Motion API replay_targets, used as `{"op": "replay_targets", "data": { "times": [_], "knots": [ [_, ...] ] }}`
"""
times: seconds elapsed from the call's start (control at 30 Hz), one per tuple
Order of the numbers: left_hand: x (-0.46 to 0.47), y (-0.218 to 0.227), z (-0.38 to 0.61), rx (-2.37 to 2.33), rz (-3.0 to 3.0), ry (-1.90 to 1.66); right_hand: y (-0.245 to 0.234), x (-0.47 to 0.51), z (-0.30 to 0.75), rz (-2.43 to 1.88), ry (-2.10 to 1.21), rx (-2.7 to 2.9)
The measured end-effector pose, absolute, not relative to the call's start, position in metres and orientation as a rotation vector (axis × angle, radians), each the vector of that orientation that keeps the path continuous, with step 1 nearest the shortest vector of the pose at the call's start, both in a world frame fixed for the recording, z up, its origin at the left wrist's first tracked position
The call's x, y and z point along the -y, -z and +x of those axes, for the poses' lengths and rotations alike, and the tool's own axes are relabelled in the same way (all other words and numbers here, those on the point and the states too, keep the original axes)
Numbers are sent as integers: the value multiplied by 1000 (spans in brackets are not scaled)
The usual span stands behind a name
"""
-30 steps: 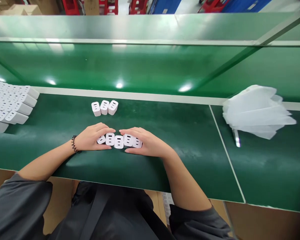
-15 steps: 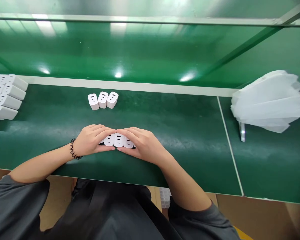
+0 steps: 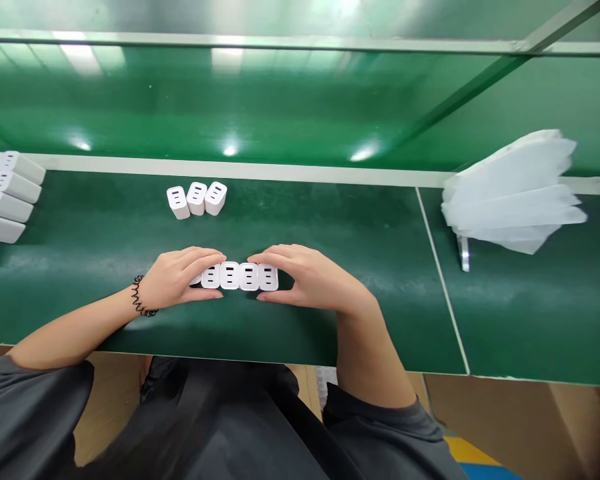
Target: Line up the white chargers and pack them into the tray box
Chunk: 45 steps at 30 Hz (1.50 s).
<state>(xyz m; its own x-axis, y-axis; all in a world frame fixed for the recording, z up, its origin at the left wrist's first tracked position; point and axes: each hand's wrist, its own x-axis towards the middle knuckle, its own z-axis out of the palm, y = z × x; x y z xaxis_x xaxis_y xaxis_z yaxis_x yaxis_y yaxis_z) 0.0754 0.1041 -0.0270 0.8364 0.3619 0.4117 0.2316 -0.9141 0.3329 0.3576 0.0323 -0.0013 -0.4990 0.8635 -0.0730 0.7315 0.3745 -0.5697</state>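
In the head view, a row of white USB wall chargers point(image 3: 229, 275) stands on the green table with the port faces up. My left hand point(image 3: 183, 277) is closed around the row's left end, fingers along the far side and thumb along the near side, partly hiding the chargers there. My right hand point(image 3: 310, 277) is at the right end, its fingers and thumb apart on either side of the last charger point(image 3: 269, 277). A gap shows between that charger and the palm.
Three more chargers point(image 3: 197, 199) stand together farther back. Stacked white chargers point(image 3: 10, 197) fill the far left edge. At right, a fan of translucent white sheets or bags point(image 3: 515, 193) sits over a metal stand point(image 3: 463, 253). A white line point(image 3: 443, 277) crosses the green table point(image 3: 380, 333).
My right hand has slid right and its fingers have spread, uncovering the row's right end. My left hand stays around the left end. The whole view has shifted slightly.
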Motion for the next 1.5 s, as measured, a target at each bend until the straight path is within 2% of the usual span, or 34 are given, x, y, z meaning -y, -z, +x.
{"op": "replay_targets", "data": {
  "times": [0.53, 0.87, 1.03, 1.5],
  "knots": [
    [-108, 29, 73, -319, 2749, -731, 4, -34, 350, -1388, -762, 2423],
    [-112, 24, 71, -140, 2703, -608, 4, -33, 352, -1378, -701, 2455],
    [-112, 26, 71, -190, 2625, -672, 4, -32, 352, -1367, -657, 2465],
    [-112, 31, 69, -220, 2542, -567, 6, -32, 348, -1332, -586, 2484]
  ]
}}
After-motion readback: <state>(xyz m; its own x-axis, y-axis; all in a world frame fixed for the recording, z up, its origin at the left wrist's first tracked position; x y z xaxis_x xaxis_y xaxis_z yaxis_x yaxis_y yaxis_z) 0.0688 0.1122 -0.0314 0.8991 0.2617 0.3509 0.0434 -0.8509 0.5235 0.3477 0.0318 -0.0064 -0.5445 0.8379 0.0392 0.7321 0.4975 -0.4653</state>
